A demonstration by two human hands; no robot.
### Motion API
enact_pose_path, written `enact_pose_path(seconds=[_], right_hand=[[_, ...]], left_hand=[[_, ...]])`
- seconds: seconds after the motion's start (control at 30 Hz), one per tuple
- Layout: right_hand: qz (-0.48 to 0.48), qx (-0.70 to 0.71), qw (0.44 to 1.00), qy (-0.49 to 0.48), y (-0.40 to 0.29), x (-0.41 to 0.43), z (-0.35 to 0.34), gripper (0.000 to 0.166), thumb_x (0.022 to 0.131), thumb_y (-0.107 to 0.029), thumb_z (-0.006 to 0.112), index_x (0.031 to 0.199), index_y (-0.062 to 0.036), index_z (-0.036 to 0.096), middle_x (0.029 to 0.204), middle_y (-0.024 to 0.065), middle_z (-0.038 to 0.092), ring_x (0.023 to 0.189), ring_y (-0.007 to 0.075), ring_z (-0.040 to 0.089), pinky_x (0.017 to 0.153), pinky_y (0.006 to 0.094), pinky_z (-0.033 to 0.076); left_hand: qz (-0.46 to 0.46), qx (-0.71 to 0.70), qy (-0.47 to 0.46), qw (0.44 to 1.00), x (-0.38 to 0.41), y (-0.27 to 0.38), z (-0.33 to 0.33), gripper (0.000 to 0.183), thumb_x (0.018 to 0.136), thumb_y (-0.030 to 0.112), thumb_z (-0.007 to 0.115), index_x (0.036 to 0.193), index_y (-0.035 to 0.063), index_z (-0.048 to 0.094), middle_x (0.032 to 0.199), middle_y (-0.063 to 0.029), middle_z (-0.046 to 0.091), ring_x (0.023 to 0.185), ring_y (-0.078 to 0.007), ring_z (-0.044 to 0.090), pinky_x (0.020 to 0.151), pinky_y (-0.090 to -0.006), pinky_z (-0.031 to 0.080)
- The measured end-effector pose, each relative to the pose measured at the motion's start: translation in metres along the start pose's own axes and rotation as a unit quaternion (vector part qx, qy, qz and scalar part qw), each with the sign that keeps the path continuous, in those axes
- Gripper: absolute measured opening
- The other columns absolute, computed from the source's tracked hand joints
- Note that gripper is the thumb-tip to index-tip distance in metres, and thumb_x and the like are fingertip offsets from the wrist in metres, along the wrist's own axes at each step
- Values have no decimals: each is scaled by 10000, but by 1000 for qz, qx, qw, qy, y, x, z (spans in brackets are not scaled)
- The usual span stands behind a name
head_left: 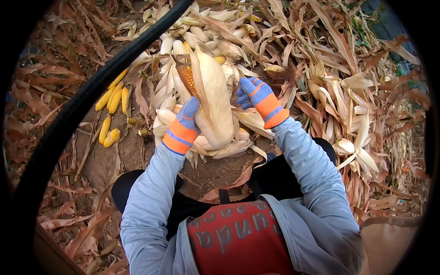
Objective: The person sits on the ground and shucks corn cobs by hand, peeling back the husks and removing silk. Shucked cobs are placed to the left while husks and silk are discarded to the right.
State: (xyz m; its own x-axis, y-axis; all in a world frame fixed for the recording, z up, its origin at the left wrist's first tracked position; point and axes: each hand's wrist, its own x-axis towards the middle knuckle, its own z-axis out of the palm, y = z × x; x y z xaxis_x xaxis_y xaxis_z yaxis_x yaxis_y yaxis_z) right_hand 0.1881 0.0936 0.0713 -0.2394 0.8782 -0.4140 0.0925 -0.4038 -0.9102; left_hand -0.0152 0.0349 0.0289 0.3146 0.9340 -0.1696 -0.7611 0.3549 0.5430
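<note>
A large ear of corn in a pale dry husk (216,99) is tilted up in front of me. Its husk is parted on the left, baring orange-yellow kernels (187,78). My left hand (184,122), in a blue and orange knitted glove, grips the ear low on its left side, thumb in front; the other fingers are hidden behind it. To the right of the ear and apart from it is my right hand (260,99), gloved alike. Its fingers are curled, and nothing shows in them; the palm is turned from view.
Several bare yellow cobs (115,98) lie on the soil at left. Beyond the held ear is a heap of husked and unhusked corn (202,32). Dry stalks and leaves (319,82) pile up at right. A black cable-like strand (99,74) crosses the view at upper left.
</note>
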Motion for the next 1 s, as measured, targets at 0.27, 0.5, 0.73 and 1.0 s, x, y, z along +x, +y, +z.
enact_pose_path(seconds=[0.27,0.5,0.73,1.0], right_hand=[[66,156,941,-291,9,23,-11,517,851,-431,451,1223,-75,407,966,41,559,743,121,530,601,224,423],[-33,111,992,-41,-30,24,-36,203,829,-185,564,994,-66,556,750,2,561,596,85,520,544,205,447],[-12,10,988,154,-25,73,-137,330,800,-262,587,1051,-61,513,856,48,578,690,127,575,565,234,474],[133,-478,802,332,30,132,-251,928,697,-678,457,1309,-7,265,1316,204,322,1242,322,273,1006,361,240]], left_hand=[[-52,-14,-52,997,-4,-4,-7,572,800,352,558,1254,58,371,1209,-95,467,1086,-236,471,942,-376,366],[-62,-34,-8,997,3,-5,-7,546,796,343,573,1234,68,399,1179,-98,489,1060,-243,489,921,-382,388],[-9,-23,149,988,10,3,-10,535,775,308,614,1213,73,417,1137,-101,508,1030,-252,500,897,-393,409],[2,-16,156,988,11,0,-10,558,761,324,628,1214,82,410,1156,-105,490,1040,-258,484,894,-413,405]])
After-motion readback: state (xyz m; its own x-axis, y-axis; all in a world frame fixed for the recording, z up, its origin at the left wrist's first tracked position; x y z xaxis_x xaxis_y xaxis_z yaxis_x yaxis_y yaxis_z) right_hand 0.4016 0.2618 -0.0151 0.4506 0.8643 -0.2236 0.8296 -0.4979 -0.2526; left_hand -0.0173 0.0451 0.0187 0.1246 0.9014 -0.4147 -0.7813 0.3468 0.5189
